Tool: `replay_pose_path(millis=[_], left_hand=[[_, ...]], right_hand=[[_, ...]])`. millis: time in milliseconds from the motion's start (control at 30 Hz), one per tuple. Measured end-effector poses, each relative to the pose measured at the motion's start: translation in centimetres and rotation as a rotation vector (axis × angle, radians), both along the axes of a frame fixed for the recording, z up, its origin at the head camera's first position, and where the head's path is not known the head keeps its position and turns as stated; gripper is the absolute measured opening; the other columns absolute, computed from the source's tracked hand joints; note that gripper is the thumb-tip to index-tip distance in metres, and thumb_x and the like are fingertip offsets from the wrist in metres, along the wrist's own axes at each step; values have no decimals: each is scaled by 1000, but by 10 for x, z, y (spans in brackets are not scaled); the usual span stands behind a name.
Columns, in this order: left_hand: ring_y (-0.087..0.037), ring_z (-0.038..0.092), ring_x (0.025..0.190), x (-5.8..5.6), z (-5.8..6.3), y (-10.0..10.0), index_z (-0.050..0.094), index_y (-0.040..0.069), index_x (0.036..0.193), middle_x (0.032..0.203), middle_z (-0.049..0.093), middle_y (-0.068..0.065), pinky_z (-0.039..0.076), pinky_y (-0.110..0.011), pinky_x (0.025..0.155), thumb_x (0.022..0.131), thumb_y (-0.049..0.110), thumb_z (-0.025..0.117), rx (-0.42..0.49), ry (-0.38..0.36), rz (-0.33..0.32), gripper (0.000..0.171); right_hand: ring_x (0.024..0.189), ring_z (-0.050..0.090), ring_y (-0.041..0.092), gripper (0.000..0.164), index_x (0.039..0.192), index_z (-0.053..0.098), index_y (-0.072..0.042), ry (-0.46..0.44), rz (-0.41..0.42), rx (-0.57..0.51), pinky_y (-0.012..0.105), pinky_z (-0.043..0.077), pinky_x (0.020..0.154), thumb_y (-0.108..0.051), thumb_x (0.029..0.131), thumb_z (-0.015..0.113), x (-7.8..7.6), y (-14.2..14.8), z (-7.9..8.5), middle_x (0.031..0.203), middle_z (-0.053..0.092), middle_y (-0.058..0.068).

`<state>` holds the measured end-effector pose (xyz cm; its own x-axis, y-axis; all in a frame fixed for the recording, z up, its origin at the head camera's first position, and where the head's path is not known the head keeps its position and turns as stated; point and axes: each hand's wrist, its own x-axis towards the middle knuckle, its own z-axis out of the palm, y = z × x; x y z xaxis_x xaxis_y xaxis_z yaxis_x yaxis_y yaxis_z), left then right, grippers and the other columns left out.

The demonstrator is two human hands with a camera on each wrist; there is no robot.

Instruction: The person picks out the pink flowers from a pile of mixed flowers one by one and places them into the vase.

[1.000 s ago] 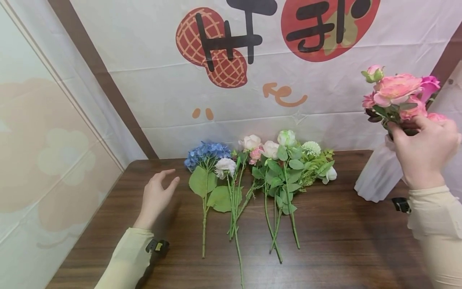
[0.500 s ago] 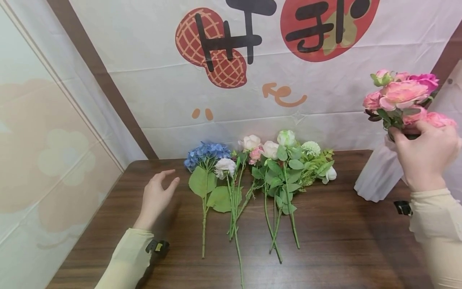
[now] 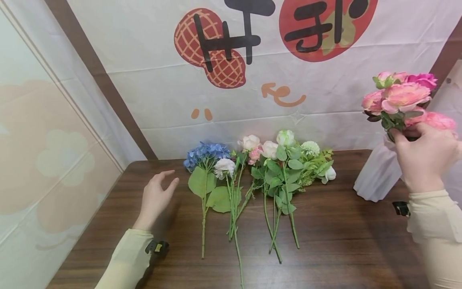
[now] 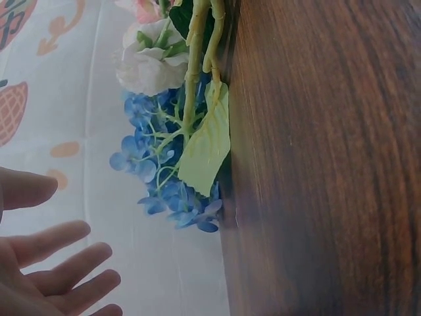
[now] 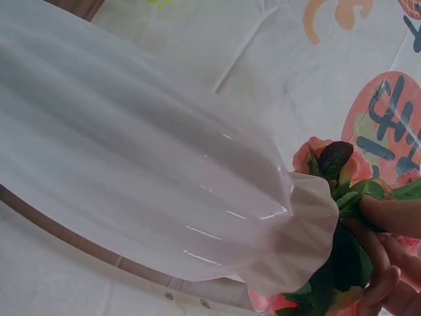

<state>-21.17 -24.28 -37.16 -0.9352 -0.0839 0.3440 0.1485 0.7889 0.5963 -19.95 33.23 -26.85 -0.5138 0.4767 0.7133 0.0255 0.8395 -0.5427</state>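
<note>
My right hand (image 3: 427, 156) is at the mouth of a white fluted vase (image 3: 379, 172) on the right. Its thumb and fingers pinch the greenery just under a bunch of pink flowers (image 3: 406, 96), whose stems run down into the vase. The right wrist view shows the vase's ruffled rim (image 5: 316, 224) close to those fingers. My left hand (image 3: 157, 194) hovers at the left with relaxed, spread fingers and holds nothing. Nearest to it lies a blue hydrangea (image 3: 207, 154) with broad green leaves; a gap separates the two in the left wrist view.
Several more artificial flowers lie across the brown wooden table (image 3: 335, 249), among them a white bloom (image 3: 224, 167), a pale green rose (image 3: 286, 138) and a green pompom flower (image 3: 311, 148). Behind the table hangs a printed white cloth (image 3: 151, 100).
The pink flowers have turned and settled slightly lower at the vase, with the right hand still gripping beneath them. My left hand and the flowers on the table stay as they were.
</note>
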Motion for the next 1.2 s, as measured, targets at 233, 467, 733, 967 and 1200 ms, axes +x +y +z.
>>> replay_pose_path(millis=[233,467,733,967,1200], left_hand=[[-42,47,124,0,1,-1,55,6,129,132,53,-23,37,-58,100,96,33,54,1,-5,-5,43],[-42,48,123,-1,1,-1,56,5,129,131,54,-23,37,-58,99,95,32,55,0,9,-7,43],[-43,49,120,-2,0,-2,57,6,128,129,55,-23,38,-58,97,95,31,55,-18,29,-5,41],[-43,50,120,-2,1,-3,57,6,128,128,56,-23,38,-58,96,95,31,55,-25,42,-7,41],[-43,48,121,-1,3,-3,56,7,129,130,55,-23,37,-58,98,95,34,54,-14,27,5,42]], right_hand=[[91,57,41,29,86,74,1,-13,-15,-6,55,25,97,-27,83,67,-1,3,-3,82,69,20],[92,56,44,34,85,74,2,6,-52,24,55,22,102,-32,83,67,-1,2,-5,86,68,24],[92,57,46,40,86,72,4,-11,-72,24,56,15,107,-35,85,66,0,2,-9,85,67,27],[91,57,40,39,90,73,4,-16,-28,4,55,24,98,-33,87,62,2,2,-9,89,69,24],[64,20,-30,44,103,72,-1,-78,11,-51,50,31,93,-40,86,62,9,2,-7,96,69,24]])
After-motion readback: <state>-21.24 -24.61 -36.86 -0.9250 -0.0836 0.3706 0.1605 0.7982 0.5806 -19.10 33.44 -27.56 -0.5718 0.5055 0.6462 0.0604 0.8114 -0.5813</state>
